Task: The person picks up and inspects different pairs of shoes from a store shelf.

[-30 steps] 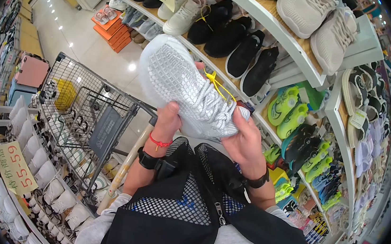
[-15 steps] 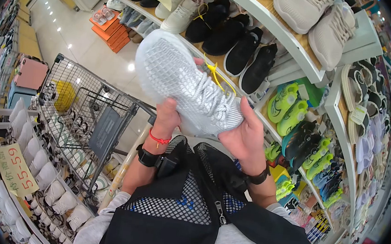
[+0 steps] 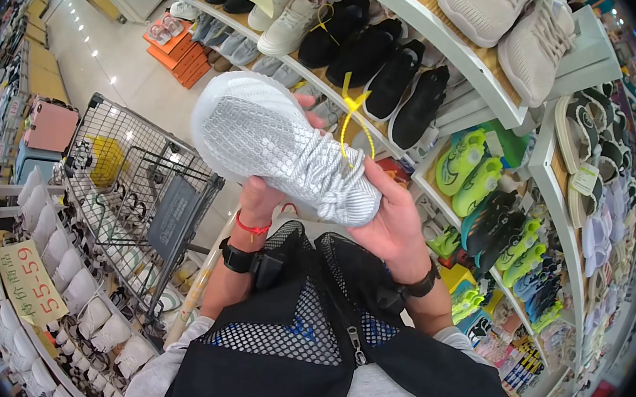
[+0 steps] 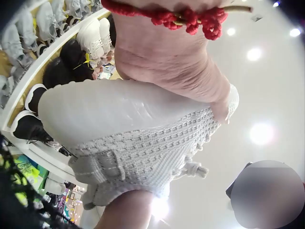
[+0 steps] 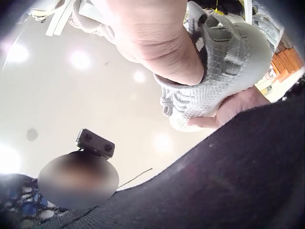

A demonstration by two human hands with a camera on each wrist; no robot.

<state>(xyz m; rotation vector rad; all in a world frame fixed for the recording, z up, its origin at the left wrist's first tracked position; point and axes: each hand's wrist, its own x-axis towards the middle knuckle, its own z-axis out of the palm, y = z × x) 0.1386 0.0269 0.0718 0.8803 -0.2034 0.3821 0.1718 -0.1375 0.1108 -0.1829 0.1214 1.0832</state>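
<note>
In the head view a whitish-grey knit lace-up sneaker [image 3: 273,143] is held up before the chest, toe to the left. A yellow tie [image 3: 353,103] stands up from its far side. My left hand [image 3: 258,201] grips it from below around the front half, thumb on the near side and fingertips showing at the far edge. My right hand [image 3: 392,226] holds the ankle end. The right wrist view shows part of the right hand [image 5: 157,43] reaching into the shoe's opening. In the left wrist view the left palm [image 4: 167,62] lies against the pale smooth sole [image 4: 114,107].
A wire shopping cart [image 3: 141,188] stands at the left. Shelves of black sneakers [image 3: 372,53] lie beyond the hands, with bright green shoes [image 3: 465,163] to the right. White shoes [image 3: 77,282] line a lower-left rack. Orange boxes [image 3: 178,56] sit on the floor.
Both hands have shifted the sneaker left, and its toe has dropped and turned further left. The right thumb has moved along the ankle end. The yellow tie now stands more upright.
</note>
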